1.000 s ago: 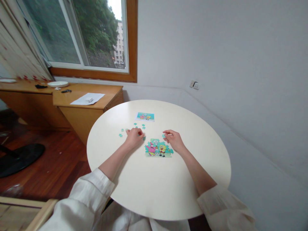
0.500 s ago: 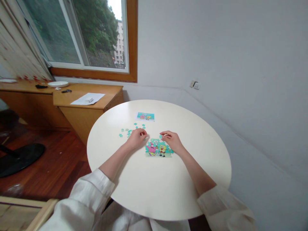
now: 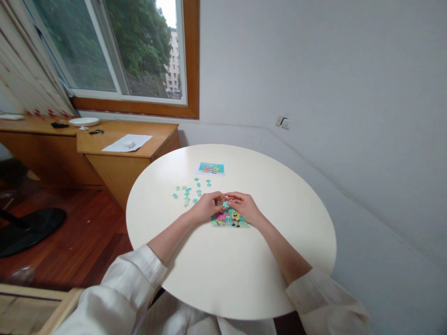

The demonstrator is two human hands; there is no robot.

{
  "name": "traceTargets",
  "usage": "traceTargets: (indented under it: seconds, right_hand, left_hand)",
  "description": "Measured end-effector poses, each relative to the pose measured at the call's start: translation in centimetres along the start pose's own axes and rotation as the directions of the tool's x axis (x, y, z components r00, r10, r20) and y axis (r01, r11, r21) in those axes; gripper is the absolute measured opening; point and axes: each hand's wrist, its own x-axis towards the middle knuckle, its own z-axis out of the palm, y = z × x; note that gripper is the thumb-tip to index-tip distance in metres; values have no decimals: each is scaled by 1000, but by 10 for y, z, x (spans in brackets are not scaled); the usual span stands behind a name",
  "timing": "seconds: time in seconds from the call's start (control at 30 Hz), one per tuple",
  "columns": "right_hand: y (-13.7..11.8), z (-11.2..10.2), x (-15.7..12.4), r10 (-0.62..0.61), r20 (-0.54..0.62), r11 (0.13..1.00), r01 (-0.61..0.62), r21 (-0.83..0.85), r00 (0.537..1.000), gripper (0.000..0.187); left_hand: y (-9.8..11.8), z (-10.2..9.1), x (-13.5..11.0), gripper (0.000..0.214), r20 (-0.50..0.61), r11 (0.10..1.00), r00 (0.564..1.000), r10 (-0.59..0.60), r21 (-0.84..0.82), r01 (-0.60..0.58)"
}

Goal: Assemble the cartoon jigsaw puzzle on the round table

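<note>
The partly assembled jigsaw puzzle [image 3: 228, 223] lies on the round white table [image 3: 223, 270], showing a pink figure and a yellow square figure. My left hand [image 3: 208, 205] and my right hand [image 3: 245, 206] meet over its upper part, fingertips nearly touching. Between them shows a small teal jigsaw piece [image 3: 225, 204], pinched by the fingers of both hands. The puzzle's top edge and sides are partly hidden under the hands. Several loose jigsaw pieces [image 3: 187, 191] lie scattered beyond and left of my left hand.
A picture card [image 3: 210, 169] of the same scene lies farther back on the table. Left of the table stands a wooden desk [image 3: 164, 139] with a paper sheet [image 3: 118, 144] and a white plate [image 3: 84, 122]. The wall rises behind and to the right.
My hands were apart at the puzzle's two upper corners, the right one with a teal piece. They have moved inward and come together over its top middle.
</note>
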Motion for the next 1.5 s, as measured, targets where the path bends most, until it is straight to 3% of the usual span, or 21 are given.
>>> traceTargets:
  seconds: [0.23, 0.6, 0.87, 1.5]
  right_hand:
    - [3, 0, 0, 53, -28, 998, -52, 43, 998, 49]
    - [10, -6, 2, 48, -87, 998, -52, -46, 995, 41]
    - [7, -5, 0, -3, -67, 982, -10, -187, 998, 36]
    - [11, -6, 1, -36, -69, 981, 22, -193, 997, 35]
  left_hand:
    - [3, 0, 0, 14, -14, 999, 999, -35, 16, 35]
    - [-16, -7, 6, 7, -230, 970, 951, -207, 77, 230]
    - [-15, -6, 5, 10, -231, 956, 941, -246, 105, 276]
    - [-27, -3, 6, 14, -180, 967, 959, -217, 97, 236]
